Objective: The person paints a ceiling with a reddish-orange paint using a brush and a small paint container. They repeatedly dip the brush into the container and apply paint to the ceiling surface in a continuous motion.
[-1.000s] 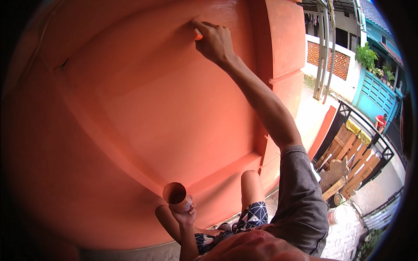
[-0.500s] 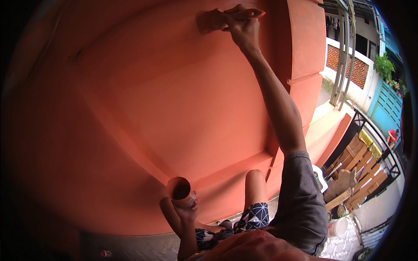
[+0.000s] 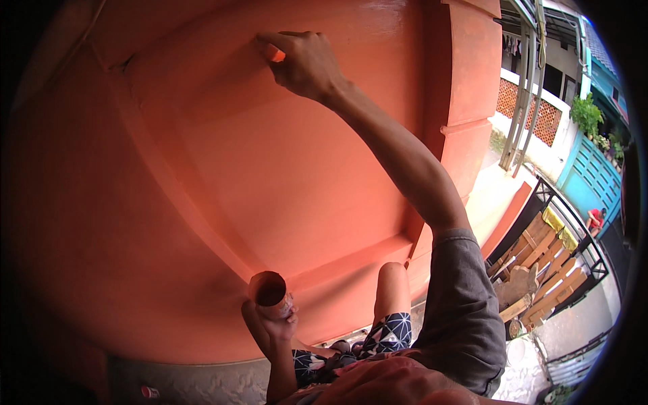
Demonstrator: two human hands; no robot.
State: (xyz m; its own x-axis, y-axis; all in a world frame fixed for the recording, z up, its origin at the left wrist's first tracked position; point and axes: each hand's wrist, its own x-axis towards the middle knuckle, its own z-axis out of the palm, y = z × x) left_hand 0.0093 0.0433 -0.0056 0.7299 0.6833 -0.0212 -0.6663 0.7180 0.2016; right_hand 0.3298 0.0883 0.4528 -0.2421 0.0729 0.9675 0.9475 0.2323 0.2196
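My right hand [image 3: 307, 67] is raised high against the salmon-orange wall [image 3: 256, 169], closed round a paintbrush [image 3: 275, 54]; only a bit of its orange handle shows, and the bristles are hidden behind my fingers. Low in the view, my left hand [image 3: 283, 324] grips an orange-smeared cylindrical can [image 3: 271, 305], open at the top with a dark inside, held upright near my bent knees.
A projecting pillar [image 3: 466, 74] borders the wall panel. To the right stand a black metal gate [image 3: 594, 256], wooden planks [image 3: 547, 277] and poles [image 3: 523, 88]. Across the lane a person in red [image 3: 595, 219] sits by a turquoise gate [image 3: 594, 172]. A small container [image 3: 150, 392] lies bottom left.
My right hand with the brush swept right half a second ago and is now back to the left, further left than a second ago. My left hand still holds the can.
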